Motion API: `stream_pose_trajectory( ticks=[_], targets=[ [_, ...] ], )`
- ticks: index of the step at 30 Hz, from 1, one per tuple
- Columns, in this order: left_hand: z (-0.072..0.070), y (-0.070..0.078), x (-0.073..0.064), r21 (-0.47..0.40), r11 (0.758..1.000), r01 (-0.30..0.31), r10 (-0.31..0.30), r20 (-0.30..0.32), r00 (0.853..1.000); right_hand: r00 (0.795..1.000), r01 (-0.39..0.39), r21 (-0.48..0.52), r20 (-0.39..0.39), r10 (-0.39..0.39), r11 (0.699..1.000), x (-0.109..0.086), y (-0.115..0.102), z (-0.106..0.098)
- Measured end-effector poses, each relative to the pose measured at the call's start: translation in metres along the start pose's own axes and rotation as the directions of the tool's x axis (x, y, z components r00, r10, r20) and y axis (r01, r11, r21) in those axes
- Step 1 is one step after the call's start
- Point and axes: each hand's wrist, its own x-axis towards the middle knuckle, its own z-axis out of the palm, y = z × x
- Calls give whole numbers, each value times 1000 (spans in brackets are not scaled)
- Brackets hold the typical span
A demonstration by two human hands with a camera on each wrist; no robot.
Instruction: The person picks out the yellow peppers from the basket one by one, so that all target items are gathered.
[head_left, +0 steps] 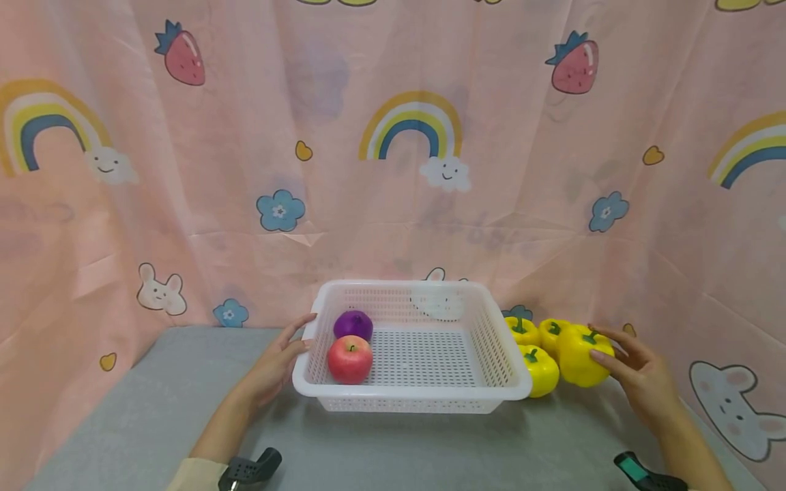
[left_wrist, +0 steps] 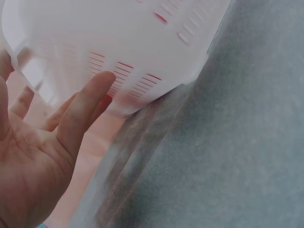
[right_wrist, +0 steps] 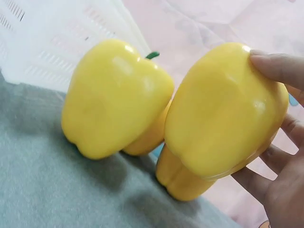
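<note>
A white slotted plastic basket [head_left: 424, 392] stands on the table. My left hand [head_left: 279, 365] is at its left end, with fingertips at the rim and the thumb [left_wrist: 90, 104] against the outer wall. Inside, at the left, a red apple [head_left: 350, 359] lies in front of a purple onion-like ball [head_left: 353, 325]. Right of the basket, my right hand [head_left: 645, 375] grips a yellow bell pepper [head_left: 582, 358], fingers and thumb around its right side. Another yellow bell pepper [right_wrist: 114, 99] sits beside it, close to the basket's right wall, with more yellow peppers [head_left: 522, 330] behind.
Grey cloth covers the table [head_left: 405, 453]. A pink printed curtain [head_left: 393, 225] hangs right behind the basket and peppers. A dark band [head_left: 248, 470] is on the left wrist, and another dark band [head_left: 651, 474] on the right.
</note>
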Motion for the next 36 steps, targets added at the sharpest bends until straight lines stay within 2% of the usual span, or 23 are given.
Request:
stream_pose_trajectory(
  ticks=[12,21,25,31,36],
  targets=[
    [1,0,-1,-6,1000,-2,2,1,1000,997,-83,-127,0,84,988,-3,12,-1],
    [1,-1,-1,-2,1000,-2,2,-17,1000,997,-83,-28,-5,83,996,-5,24,0],
    [1,-1,-1,-3,1000,-4,4,-17,1000,996,-89,-43,-26,87,995,-6,28,0],
    [1,-1,-2,3,1000,-5,5,-17,1000,992,-122,-138,-57,115,983,-7,32,2],
    [1,-1,-1,9,1000,3,-3,-20,1000,992,-116,-84,-51,112,990,-7,35,3]
  ],
)
